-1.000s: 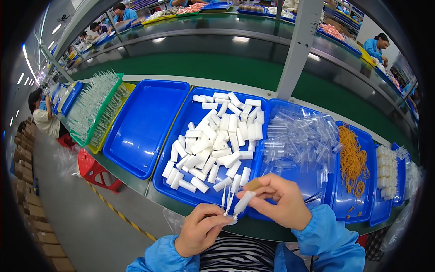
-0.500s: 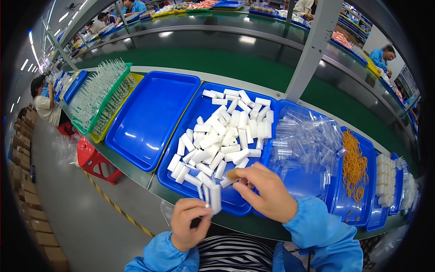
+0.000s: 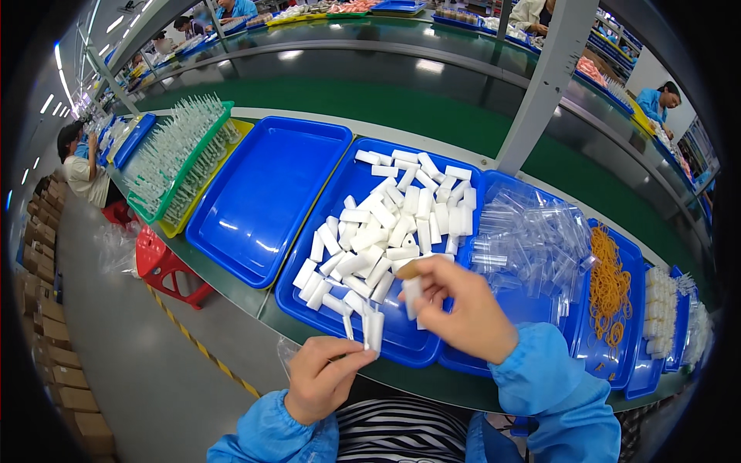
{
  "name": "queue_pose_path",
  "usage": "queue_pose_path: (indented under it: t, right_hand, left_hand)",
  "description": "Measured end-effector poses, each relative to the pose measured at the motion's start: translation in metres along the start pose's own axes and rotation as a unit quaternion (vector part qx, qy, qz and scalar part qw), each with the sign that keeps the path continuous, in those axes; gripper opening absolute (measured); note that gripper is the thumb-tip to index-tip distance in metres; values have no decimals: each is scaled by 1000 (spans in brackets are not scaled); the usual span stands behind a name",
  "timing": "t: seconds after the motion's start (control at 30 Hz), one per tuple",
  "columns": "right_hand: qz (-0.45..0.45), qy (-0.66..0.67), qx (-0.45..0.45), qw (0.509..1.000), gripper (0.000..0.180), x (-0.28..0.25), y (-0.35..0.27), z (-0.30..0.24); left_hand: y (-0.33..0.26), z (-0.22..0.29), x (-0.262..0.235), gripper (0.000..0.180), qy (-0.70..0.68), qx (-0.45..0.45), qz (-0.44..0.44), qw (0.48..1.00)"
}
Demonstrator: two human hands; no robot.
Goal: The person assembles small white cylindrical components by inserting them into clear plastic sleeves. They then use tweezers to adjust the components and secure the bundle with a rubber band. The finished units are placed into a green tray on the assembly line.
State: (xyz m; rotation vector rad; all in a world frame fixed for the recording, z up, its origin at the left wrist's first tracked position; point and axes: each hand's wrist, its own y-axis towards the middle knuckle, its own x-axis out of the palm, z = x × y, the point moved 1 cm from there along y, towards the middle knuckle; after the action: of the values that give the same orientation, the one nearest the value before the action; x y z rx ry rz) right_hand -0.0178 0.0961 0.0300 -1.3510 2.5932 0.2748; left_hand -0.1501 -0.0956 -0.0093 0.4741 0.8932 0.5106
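My left hand (image 3: 320, 378) pinches a white flat-sided piece (image 3: 374, 332) and a thin white stick (image 3: 348, 327) upright between thumb and fingertips, over the near edge of a blue tray (image 3: 397, 351). Several white short blocks (image 3: 370, 235) with rounded edges lie heaped in that tray. To the right, my right hand (image 3: 471, 316) grips one white block (image 3: 412, 298), slightly blurred, between thumb and fingers just above the tray. A tan finger cot (image 3: 407, 270) covers a fingertip of that hand.
Left of the blocks stands a bare blue tray (image 3: 266, 197), then a green basket (image 3: 189, 166) of clear thin parts. Rightward are clear plastic sleeves (image 3: 532, 239), orange rubber bands (image 3: 608, 285) and white parts (image 3: 660, 309). A metal post (image 3: 548, 85) rises behind. A red stool (image 3: 166, 262) is at left.
My right hand has picked up a white block from the near part of the heap and raised it upright. My left hand keeps its pieces, turned slightly. The view has shifted a little.
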Motion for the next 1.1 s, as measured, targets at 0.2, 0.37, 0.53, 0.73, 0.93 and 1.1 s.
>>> queue_pose_path:
  t: [0.2, 0.37, 0.53, 0.73, 0.93, 1.1]
  right_hand:
    - [75, 184, 57, 978, 21, -3, -11, 1]
    - [38, 111, 24, 993, 18, -14, -17, -2]
    - [47, 9, -4, 999, 19, -18, -16, -7]
    - [-128, 141, 94, 977, 21, -27, -13, -1]
    - [-8, 96, 1, 995, 20, -10, -22, -2]
    - [40, -163, -198, 966, 23, -6, -28, -12]
  left_hand:
    - [9, 19, 2, 38, 11, 71, -58, 996]
    - [12, 19, 6, 37, 13, 68, -58, 996]
    - [14, 22, 7, 35, 27, 81, -76, 993]
    - [12, 24, 10, 34, 33, 87, -82, 992]
    - [15, 20, 14, 37, 22, 81, -71, 994]
    - [11, 14, 17, 43, -33, 44, 5, 998]
